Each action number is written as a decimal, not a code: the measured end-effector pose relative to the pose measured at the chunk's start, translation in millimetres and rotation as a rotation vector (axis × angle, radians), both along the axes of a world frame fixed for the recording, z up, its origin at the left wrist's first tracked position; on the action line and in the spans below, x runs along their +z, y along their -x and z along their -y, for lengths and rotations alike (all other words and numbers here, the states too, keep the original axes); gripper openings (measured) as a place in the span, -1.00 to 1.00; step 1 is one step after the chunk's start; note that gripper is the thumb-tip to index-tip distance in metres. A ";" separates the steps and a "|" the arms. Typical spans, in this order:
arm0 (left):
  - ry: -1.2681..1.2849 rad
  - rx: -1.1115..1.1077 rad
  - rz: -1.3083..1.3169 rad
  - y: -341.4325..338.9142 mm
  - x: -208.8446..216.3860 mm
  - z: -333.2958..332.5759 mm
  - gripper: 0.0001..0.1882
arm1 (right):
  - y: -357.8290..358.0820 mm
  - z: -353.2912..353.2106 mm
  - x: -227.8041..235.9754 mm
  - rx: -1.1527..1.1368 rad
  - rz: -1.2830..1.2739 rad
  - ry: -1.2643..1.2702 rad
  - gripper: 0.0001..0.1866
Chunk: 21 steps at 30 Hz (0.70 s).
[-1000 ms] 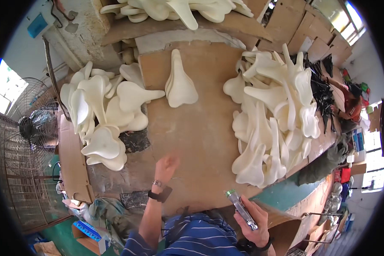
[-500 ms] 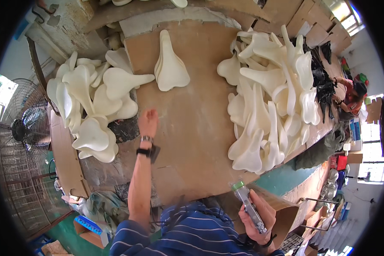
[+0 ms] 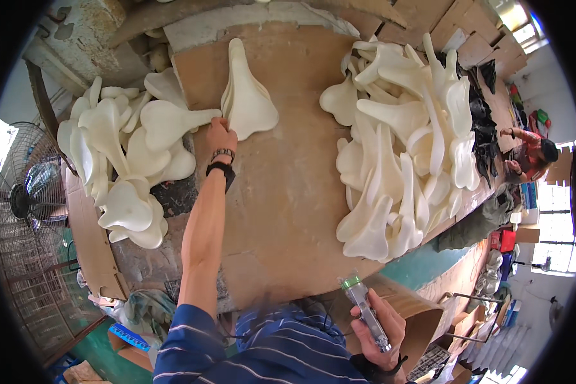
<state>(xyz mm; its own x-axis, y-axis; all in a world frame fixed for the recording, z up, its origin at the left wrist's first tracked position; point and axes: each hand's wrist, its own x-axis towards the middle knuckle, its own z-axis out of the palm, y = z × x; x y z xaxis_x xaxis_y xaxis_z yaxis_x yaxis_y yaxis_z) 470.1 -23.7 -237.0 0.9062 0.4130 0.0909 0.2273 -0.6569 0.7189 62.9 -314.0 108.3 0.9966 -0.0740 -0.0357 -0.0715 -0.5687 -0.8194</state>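
Reaching farther than before, left hand (image 3: 222,136) at tip of cream piece (image 3: 171,123), grip unclear; right hand (image 3: 385,329) clasping green-tipped tool (image 3: 366,312).

Left grip (image 3: 221,136) extends forward; right grip (image 3: 379,328) curls.

Brown tabletop (image 3: 281,211), left heap (image 3: 127,208), right heap (image 3: 368,233), middle stack (image 3: 253,109), all cream saddle shapes, black pile (image 3: 484,141), perhaps plastic

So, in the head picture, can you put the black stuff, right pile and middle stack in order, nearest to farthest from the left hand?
From the left hand:
1. Middle stack: just to its right.
2. Right pile: farther over to the right.
3. Black stuff: beyond the right pile.
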 end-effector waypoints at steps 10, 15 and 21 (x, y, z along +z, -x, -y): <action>0.032 -0.105 -0.488 212.9 -15.2 -91.5 -0.60 | -15.3 3.4 -8.5 0.098 -0.018 -0.003 -0.41; 0.282 -0.031 -0.502 240.0 -15.3 -91.8 -0.56 | -13.3 2.4 -6.4 0.050 0.168 0.055 -0.42; 0.170 -0.035 -0.426 242.8 -39.8 -89.6 -0.55 | -7.7 6.1 1.0 0.043 0.267 0.176 -0.41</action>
